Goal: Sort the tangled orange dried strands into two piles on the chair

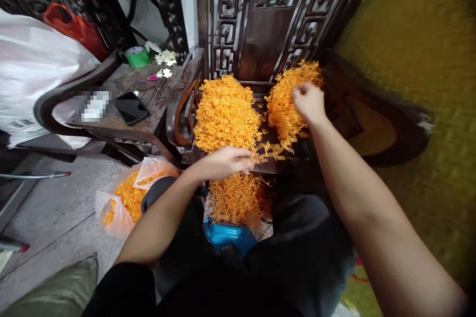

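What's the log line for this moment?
left hand: holding orange strand | right hand: at right orange pile, contact unclear | left orange pile: on dark wooden chair

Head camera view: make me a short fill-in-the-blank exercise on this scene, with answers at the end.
1. Measured top to bottom, the left hand sits ____ in the picture than the right hand.
2. Of the two orange flower heaps on the chair, the right hand is at the picture's ____ one.
3. The tape roll is ____.
4. The plastic bag of orange flowers rests on the ____.

Answers: lower; right; green; floor.
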Motion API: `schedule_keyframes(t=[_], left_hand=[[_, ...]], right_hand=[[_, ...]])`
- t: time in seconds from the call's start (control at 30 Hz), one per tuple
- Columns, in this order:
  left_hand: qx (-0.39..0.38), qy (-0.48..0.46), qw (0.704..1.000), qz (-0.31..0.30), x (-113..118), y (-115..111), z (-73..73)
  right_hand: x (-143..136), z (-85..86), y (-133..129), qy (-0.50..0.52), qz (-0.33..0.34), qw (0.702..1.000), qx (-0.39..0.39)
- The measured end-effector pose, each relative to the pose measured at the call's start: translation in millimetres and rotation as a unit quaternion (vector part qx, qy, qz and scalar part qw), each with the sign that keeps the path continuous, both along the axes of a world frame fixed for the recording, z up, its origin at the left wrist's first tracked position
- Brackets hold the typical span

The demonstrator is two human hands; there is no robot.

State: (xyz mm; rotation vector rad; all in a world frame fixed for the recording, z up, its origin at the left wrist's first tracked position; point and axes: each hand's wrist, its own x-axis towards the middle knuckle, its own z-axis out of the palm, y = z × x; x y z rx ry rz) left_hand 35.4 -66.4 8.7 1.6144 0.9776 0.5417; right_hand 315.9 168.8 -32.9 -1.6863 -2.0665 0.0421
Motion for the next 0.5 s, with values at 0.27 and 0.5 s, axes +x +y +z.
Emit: schedule_keyframes(t=[0.27,0.5], left_hand=[[0.109,0.396,0.897,-0.165,99,-24,-99.9],[0.120,0.400,0.896,-0.153,124,-1,-94.5]], right_hand=[[31,-71.8,-55,-0.062,-0.050,0.981,-0.174],[64,-43.8,-34,0.038,-0.116,0.989,-0.087]])
